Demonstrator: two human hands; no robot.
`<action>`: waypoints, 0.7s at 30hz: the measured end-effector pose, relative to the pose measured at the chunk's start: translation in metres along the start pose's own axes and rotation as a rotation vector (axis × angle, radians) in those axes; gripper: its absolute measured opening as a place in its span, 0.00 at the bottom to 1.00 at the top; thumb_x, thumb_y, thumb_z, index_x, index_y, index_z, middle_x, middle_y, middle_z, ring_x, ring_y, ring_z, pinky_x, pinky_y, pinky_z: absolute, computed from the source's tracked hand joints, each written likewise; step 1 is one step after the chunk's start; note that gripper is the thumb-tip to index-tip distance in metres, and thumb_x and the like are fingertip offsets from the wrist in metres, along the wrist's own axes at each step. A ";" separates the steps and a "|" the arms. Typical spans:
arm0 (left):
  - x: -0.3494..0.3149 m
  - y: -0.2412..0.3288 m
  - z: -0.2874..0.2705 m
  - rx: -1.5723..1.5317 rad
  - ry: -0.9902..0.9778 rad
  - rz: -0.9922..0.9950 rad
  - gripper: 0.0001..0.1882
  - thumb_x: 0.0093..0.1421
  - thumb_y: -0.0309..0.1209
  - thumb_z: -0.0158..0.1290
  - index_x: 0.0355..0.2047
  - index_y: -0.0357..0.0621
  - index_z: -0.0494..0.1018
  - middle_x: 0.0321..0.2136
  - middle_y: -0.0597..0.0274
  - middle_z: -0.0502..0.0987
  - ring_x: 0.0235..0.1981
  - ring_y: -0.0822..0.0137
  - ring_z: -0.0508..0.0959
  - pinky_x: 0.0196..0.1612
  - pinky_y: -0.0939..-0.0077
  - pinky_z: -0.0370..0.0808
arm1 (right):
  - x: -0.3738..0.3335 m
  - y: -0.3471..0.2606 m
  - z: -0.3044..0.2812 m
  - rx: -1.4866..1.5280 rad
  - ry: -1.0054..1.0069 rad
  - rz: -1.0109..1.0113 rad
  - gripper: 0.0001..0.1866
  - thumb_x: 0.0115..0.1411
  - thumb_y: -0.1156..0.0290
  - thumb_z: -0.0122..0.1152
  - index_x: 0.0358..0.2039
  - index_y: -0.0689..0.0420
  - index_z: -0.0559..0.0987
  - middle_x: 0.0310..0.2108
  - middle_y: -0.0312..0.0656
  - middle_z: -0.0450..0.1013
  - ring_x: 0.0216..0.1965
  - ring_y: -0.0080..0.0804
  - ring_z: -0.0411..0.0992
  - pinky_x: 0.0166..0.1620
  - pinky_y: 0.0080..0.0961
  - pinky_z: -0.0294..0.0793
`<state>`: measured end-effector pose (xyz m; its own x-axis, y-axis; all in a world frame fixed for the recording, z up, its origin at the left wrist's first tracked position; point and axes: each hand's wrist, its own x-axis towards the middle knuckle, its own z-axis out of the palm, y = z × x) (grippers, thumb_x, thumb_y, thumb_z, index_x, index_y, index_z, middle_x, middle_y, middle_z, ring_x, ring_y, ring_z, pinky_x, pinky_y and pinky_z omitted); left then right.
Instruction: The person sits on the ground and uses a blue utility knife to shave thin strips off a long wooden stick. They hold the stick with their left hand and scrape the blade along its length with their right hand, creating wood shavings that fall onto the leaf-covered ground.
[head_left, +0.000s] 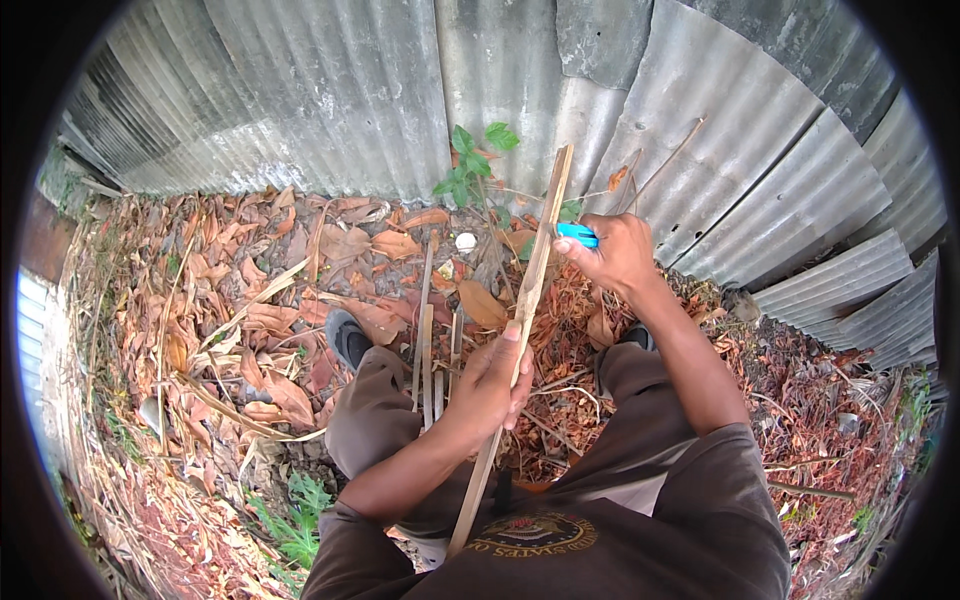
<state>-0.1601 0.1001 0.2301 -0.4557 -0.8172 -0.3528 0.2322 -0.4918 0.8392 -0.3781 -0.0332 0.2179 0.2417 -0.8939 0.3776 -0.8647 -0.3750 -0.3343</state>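
Outdoors, squatting by corrugated metal wall (330, 90), dry leaves (250, 300) all over ground. Left hand (493, 380) closed around long bamboo strip (530, 285), gripping near lower-middle. Strip's long axis running from lap upward and slightly right, top end against wall near green plant (470, 160), bottom end down at shirt (600, 540). Right hand (615, 250) fisted on blue-handled knife (577, 235), just right of strip's upper part, handle tip touching or almost touching strip edge; blade not visible, cannot tell whether on the wood. Right hand farther from body, up the strip; left hand closer in, lower on same strip. Key relation: strip directly left of knife hand, lengthwise away from body. More thin strips (428, 340) standing between knees, left of held one. Grey shoe (347, 335) on leaves at left.
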 end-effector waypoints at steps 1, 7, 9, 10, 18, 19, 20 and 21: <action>0.001 0.001 0.001 -0.003 0.012 -0.009 0.24 0.71 0.52 0.29 0.28 0.47 0.59 0.13 0.70 0.59 0.11 0.79 0.58 0.12 0.84 0.60 | -0.005 -0.003 0.000 0.001 -0.024 -0.038 0.38 0.48 0.26 0.52 0.19 0.54 0.81 0.11 0.45 0.69 0.16 0.47 0.72 0.23 0.41 0.71; -0.004 -0.001 0.004 0.004 0.045 -0.001 0.24 0.71 0.52 0.30 0.28 0.47 0.59 0.12 0.71 0.58 0.10 0.79 0.57 0.12 0.83 0.58 | 0.001 0.000 -0.001 0.113 0.033 -0.054 0.35 0.49 0.31 0.55 0.15 0.56 0.75 0.10 0.44 0.67 0.16 0.49 0.70 0.22 0.41 0.67; -0.004 -0.002 0.009 -0.002 0.077 -0.014 0.24 0.71 0.52 0.30 0.27 0.47 0.59 0.10 0.71 0.57 0.06 0.78 0.55 0.10 0.84 0.54 | 0.005 0.011 -0.002 -0.017 0.068 -0.173 0.35 0.48 0.30 0.55 0.17 0.56 0.77 0.10 0.45 0.66 0.17 0.49 0.70 0.22 0.41 0.67; -0.006 -0.002 0.010 0.010 0.063 -0.031 0.24 0.71 0.52 0.29 0.27 0.47 0.59 0.10 0.71 0.57 0.07 0.78 0.55 0.10 0.84 0.55 | 0.006 0.015 0.000 -0.016 0.089 -0.209 0.36 0.49 0.30 0.54 0.18 0.56 0.78 0.10 0.45 0.67 0.17 0.50 0.70 0.23 0.42 0.67; -0.032 -0.013 0.034 0.140 -0.314 -0.037 0.26 0.70 0.53 0.26 0.28 0.46 0.60 0.12 0.71 0.59 0.09 0.79 0.59 0.12 0.85 0.60 | 0.021 0.126 -0.006 -0.092 0.203 0.526 0.44 0.55 0.26 0.41 0.19 0.61 0.79 0.13 0.51 0.70 0.22 0.53 0.73 0.32 0.44 0.71; -0.023 -0.015 0.027 0.120 -0.184 -0.016 0.25 0.70 0.53 0.27 0.27 0.47 0.59 0.11 0.71 0.59 0.08 0.79 0.59 0.12 0.85 0.60 | 0.018 0.127 -0.007 -0.084 0.156 0.547 0.43 0.55 0.27 0.42 0.19 0.61 0.79 0.13 0.51 0.70 0.22 0.53 0.73 0.32 0.44 0.71; -0.011 -0.012 0.017 0.054 -0.099 -0.028 0.25 0.71 0.52 0.28 0.27 0.47 0.59 0.11 0.71 0.58 0.08 0.78 0.58 0.12 0.84 0.60 | 0.012 0.126 -0.009 -0.086 0.098 0.567 0.43 0.55 0.27 0.42 0.19 0.61 0.79 0.13 0.51 0.70 0.22 0.53 0.73 0.32 0.44 0.71; -0.003 -0.006 0.007 -0.014 -0.007 -0.037 0.24 0.71 0.52 0.28 0.27 0.47 0.59 0.10 0.71 0.58 0.07 0.78 0.58 0.12 0.84 0.59 | 0.010 0.108 -0.013 -0.032 0.078 0.491 0.42 0.54 0.27 0.44 0.18 0.61 0.79 0.13 0.50 0.70 0.22 0.52 0.72 0.31 0.43 0.71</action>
<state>-0.1660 0.1076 0.2293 -0.4700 -0.7964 -0.3807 0.2272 -0.5259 0.8197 -0.4753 -0.0796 0.1971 -0.2303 -0.9414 0.2463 -0.8813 0.0945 -0.4630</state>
